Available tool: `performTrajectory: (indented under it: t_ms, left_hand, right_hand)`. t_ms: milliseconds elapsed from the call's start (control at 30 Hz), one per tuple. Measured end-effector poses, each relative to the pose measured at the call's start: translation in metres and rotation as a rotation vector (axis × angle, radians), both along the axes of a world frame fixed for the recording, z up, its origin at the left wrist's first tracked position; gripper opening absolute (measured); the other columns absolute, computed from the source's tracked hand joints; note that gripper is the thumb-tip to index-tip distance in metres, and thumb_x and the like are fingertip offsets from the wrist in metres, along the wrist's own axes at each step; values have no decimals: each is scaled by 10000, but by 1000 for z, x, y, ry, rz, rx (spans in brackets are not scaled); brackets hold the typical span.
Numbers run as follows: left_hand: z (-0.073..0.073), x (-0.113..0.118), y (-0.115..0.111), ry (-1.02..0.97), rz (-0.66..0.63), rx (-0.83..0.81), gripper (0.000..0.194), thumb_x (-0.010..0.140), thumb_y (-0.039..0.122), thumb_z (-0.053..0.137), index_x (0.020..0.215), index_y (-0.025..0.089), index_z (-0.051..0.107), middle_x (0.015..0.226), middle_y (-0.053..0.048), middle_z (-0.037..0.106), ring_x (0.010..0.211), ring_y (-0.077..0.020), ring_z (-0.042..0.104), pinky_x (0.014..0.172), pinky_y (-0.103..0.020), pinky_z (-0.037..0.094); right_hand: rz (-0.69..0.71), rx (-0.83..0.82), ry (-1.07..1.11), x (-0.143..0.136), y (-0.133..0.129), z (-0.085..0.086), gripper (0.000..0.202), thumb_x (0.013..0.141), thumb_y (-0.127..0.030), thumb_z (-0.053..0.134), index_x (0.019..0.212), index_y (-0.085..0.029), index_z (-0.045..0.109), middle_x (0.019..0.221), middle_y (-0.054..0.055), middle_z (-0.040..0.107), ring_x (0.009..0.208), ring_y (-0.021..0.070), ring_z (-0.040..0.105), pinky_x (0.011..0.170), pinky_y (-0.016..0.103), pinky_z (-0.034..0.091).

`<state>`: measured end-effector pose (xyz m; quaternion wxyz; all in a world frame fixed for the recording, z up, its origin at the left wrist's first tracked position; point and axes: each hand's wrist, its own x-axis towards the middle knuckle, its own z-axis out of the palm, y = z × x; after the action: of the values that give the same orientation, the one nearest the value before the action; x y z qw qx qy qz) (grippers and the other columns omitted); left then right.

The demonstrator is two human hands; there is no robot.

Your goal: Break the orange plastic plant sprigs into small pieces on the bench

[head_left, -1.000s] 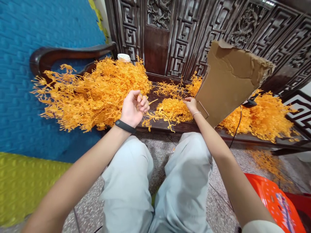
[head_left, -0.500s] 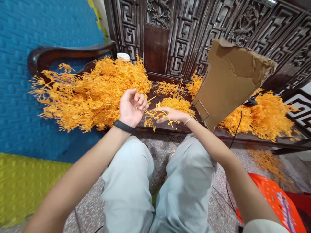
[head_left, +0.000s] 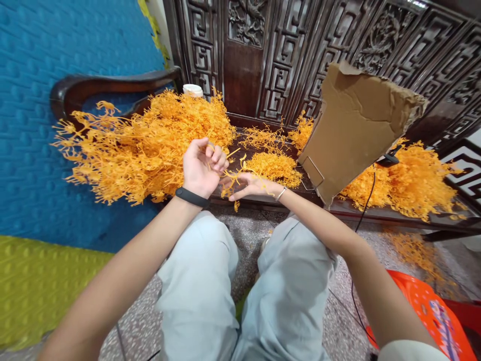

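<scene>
My left hand [head_left: 201, 168] is palm up with its fingers curled round the stem of an orange plastic branch [head_left: 233, 175]. The branch's thin, forked twigs stick out to the right. My right hand [head_left: 257, 186] is close beside them, its thumb and fingers apart, reaching in under the twigs. Whether its fingertips touch them is hard to tell. A large heap of orange plastic branches [head_left: 150, 145] lies just left of my left hand. Behind my right hand sits a smaller orange pile [head_left: 276, 168] on the dark wooden bench [head_left: 259, 202].
A brown cardboard sheet [head_left: 361, 120] stands tilted on the bench, with another orange heap [head_left: 417, 180] to its right. A white container [head_left: 193, 90] stands behind the left heap. A black cable [head_left: 366, 205] hangs down past a red stool [head_left: 417, 306].
My right hand has moved left and slightly down along the branch, and its thumb and fingers have spread. My left hand keeps its hold almost unmoved.
</scene>
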<state>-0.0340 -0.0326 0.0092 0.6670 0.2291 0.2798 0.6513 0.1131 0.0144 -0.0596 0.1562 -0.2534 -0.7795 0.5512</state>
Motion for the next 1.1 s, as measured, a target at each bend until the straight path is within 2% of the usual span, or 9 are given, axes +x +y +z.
performTrajectory:
  t_ms: [167,333,433,600,700,800,867,967,1100]
  left_hand:
    - [0,-1,0,0,1,15,423,849,266,403,464,180,251,406,35,280,339,-63,292,362,-203,292]
    - [-2,-3,2,-19,-23,48,417,854,262,387,469,182,248,407,35,285,341,-64,293,364,-208,283]
    - [-3,-4,2,-25,-29,50,411,858,254,361,469,182,248,404,33,284,341,-67,283,362,-211,280]
    - [-3,-9,2,-38,-11,36,412,854,244,377,465,187,256,407,31,284,337,-73,283,354,-215,275]
    - [-4,-13,2,-47,13,33,421,858,257,387,468,185,248,413,32,284,337,-71,289,361,-218,272]
    - [-5,-18,2,-54,44,57,416,865,250,351,472,183,233,412,28,293,344,-73,293,377,-222,277]
    - [-4,-21,1,-54,72,67,406,868,234,303,473,181,224,409,23,298,350,-77,290,389,-225,285]
    - [-4,-27,-1,-51,96,57,384,857,221,281,478,179,232,410,25,299,352,-76,275,392,-223,282]
    - [-6,-33,-1,-43,138,14,361,841,230,345,494,180,258,420,31,297,346,-68,273,383,-215,278]
  right_hand:
    - [-11,-62,-35,-10,-13,5,335,632,-333,737,886,-165,596,857,3,608,789,118,551,768,268,448]
    - [-36,191,-156,-19,-23,5,390,621,-514,704,718,-179,531,722,-19,521,710,129,471,686,274,393]
    - [-111,265,-164,-22,-24,-1,361,704,-514,629,699,-180,491,674,-27,480,660,122,440,652,273,373]
    - [-214,313,-80,-21,-17,-13,188,778,-325,569,863,-173,500,822,4,532,760,134,499,758,292,428]
    - [-299,408,-14,-15,-13,-12,260,793,-306,543,1001,-176,456,965,48,554,860,157,536,830,320,441]
    - [-301,529,114,-7,-12,-7,347,803,-307,527,1091,-191,372,1079,85,533,989,175,531,875,335,448]
    - [-290,617,169,0,-13,-2,341,800,-293,528,1079,-201,355,1113,97,509,979,170,534,861,342,463]
    - [-271,747,173,10,-15,7,173,832,-285,499,961,-206,415,1111,97,503,937,161,543,868,358,464]
    - [-276,930,138,18,-19,17,101,861,-302,490,858,-207,521,1121,100,511,1072,195,507,947,395,422]
